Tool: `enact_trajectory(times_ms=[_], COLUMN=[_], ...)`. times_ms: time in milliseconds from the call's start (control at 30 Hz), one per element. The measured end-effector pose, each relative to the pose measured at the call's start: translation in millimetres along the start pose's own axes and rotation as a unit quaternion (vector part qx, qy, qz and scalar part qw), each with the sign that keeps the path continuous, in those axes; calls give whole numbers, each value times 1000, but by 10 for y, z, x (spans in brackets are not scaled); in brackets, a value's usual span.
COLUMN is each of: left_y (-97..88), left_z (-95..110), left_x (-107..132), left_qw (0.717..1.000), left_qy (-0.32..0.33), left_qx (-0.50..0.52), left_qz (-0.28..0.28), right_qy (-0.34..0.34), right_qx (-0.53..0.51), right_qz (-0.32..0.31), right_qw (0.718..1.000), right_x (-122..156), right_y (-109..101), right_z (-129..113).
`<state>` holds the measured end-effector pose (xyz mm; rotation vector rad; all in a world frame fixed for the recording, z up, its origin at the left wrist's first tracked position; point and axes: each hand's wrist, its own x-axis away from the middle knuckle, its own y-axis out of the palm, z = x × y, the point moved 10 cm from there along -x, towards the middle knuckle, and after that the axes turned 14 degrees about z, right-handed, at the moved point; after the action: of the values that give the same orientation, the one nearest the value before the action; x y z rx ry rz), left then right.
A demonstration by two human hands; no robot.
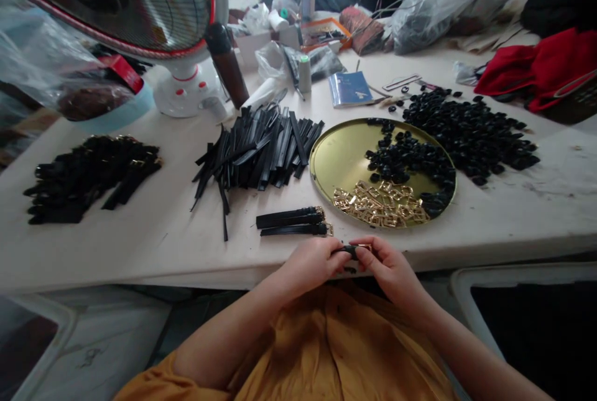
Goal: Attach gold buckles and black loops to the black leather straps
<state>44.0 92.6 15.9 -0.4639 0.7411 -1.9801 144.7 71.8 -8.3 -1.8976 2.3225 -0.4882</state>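
Close to the table's front edge, my left hand (317, 258) pinches a short black strap (346, 250). My right hand (383, 261) is closed on the strap's other end, where a bit of gold buckle (366, 245) shows between the fingers. Just beyond my hands lie several finished-looking black straps (291, 221) with gold buckles. A round gold tray (345, 130) behind my right hand holds a heap of gold buckles (382, 203) and small black loops (405, 155). Loose black strips (265, 146) are piled left of the tray.
A large fan (186, 87) stands at the back left. Below it lies a pile of buckled black straps (88, 177). More black loops (471, 130) are heaped right of the tray. Behind are a blue booklet (351, 88), a thread spool (305, 74) and red cloth (541, 68).
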Motion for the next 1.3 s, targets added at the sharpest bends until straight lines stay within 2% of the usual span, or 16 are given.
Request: enact_trajectory(times_ms=[100, 200, 300, 400, 500, 600, 667, 767, 833, 900, 1000, 1067, 1133, 1167, 1233, 1300], left_y=[-393, -780, -890, -949, -1204, -1506, -1605, -1656, -1700, -1790, -2002, -2072, -1948, -1782, -1235, -505], left_z=[-123, -419, -696, -854, -817, -823, -891, -943, -900, -719, -179, 89, 187, 201, 141, -14], left_x=[-136, -278, -379, -457, -570, -762, -901, -984, -907, -721, -249, 52, 195, 210, 198, 238], left_qw=[997, 981, 967, 956, 926, 879, 861, 857, 855, 857, 854, 842, 843, 852, 874, 867], left_qy=[16, -9, -13, -6, 11, -35, -79, -99, -96, -73, 39, 78, 46, 13, -78, -190], left_qx=[-25, -84, -133, -172, -237, -331, -372, -379, -373, -334, -125, 54, 222, 278, 362, 427], left_qz=[73, 176, 219, 239, 295, 341, 337, 335, 346, 386, 504, 530, 488, 443, 316, 174], right_qy=[-40, -161, -281, -321, -330, -326, -323, -322, -318, -308, -289, -277, -264, -257, -242, -227], right_qx=[-14, 94, 284, 363, 336, 312, 301, 277, 262, 247, 220, 211, 218, 228, 259, 300], right_qz=[-7, 25, 53, 46, 52, 50, 35, 26, 33, 42, 49, 51, 63, 79, 126, 182], right_qw=[999, 982, 915, 873, 881, 891, 896, 905, 911, 918, 930, 936, 937, 936, 927, 908], right_x=[-243, -508, -652, -710, -706, -665, -612, -511, -445, -387, -318, -308, -346, -385, -496, -631], right_y=[212, 434, 672, 788, 722, 642, 618, 541, 448, 342, 197, 95, -62, -179, -487, -841], right_z=[-173, -477, -701, -716, -702, -693, -699, -727, -743, -741, -709, -657, -574, -526, -430, -348])
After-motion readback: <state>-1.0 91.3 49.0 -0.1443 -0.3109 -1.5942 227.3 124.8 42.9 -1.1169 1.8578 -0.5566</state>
